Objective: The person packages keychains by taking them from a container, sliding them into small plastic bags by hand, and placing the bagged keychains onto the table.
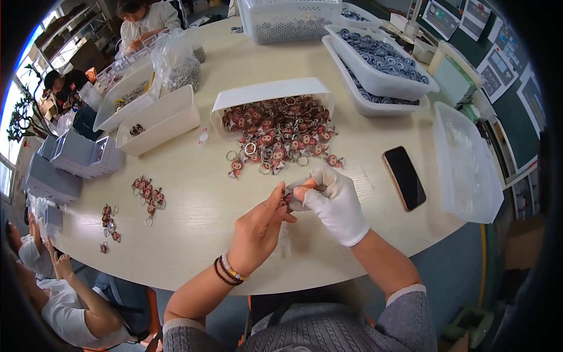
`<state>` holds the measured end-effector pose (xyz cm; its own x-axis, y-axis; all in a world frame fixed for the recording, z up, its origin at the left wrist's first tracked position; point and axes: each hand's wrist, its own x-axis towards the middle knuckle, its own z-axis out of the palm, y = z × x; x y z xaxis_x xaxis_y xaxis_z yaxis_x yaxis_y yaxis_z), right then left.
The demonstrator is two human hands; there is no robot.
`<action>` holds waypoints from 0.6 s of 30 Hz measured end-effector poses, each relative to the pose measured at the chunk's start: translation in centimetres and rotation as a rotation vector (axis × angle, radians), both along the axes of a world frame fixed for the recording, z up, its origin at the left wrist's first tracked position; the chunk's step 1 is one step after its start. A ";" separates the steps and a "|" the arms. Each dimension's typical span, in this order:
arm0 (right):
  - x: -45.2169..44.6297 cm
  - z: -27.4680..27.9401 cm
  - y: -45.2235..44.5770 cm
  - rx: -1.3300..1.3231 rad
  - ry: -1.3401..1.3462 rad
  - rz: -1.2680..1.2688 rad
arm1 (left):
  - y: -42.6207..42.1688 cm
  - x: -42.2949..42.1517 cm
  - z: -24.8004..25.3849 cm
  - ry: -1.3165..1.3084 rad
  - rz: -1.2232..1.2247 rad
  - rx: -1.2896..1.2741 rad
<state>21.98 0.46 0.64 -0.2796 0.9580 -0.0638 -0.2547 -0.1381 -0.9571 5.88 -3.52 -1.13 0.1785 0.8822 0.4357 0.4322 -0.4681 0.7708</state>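
Observation:
My bare left hand (256,230), with bead bracelets at the wrist, pinches a small brown-and-red keychain (286,197) over the table. My right hand (337,206) wears a white glove that leaves the thumb tip uncovered. Its fingers are closed at the same keychain, and they partly hide it. Just beyond both hands, a heap of figure keychains (281,138) with metal rings spills from a white bin (272,88) lying on its side. Two small groups of keychains, a nearer-left group (109,223) and another group (151,196), rest to my left.
A phone (404,178) lies right of my hands, beside a translucent bin (469,170). Stacked tubs (381,67) of blue-grey pieces stand at the back right. White trays (164,120) and grey boxes (88,155) line the left. Several other people sit around the table.

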 end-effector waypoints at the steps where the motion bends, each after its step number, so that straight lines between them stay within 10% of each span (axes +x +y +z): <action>1: 0.0 -0.1 0.1 -0.002 -0.001 0.001 | 0.0 0.0 -0.2 -0.001 0.001 -0.002; 7: 0.7 -0.3 0.6 0.182 -0.240 0.061 | 0.8 -0.5 -0.6 0.024 -0.017 -0.036; 16: 0.9 1.9 0.0 -0.012 0.089 -0.043 | 0.4 -0.8 0.6 -0.503 -0.129 -0.240; 18: 1.1 0.4 -0.1 0.742 -0.582 -0.141 | 0.4 -0.8 0.5 -0.447 -0.106 -0.227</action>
<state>23.04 0.40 1.03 -0.2742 0.8326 0.4812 0.3210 0.5509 -0.7704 5.05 -3.13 -0.59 0.1118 0.9507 0.2891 -0.0039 -0.2905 0.9569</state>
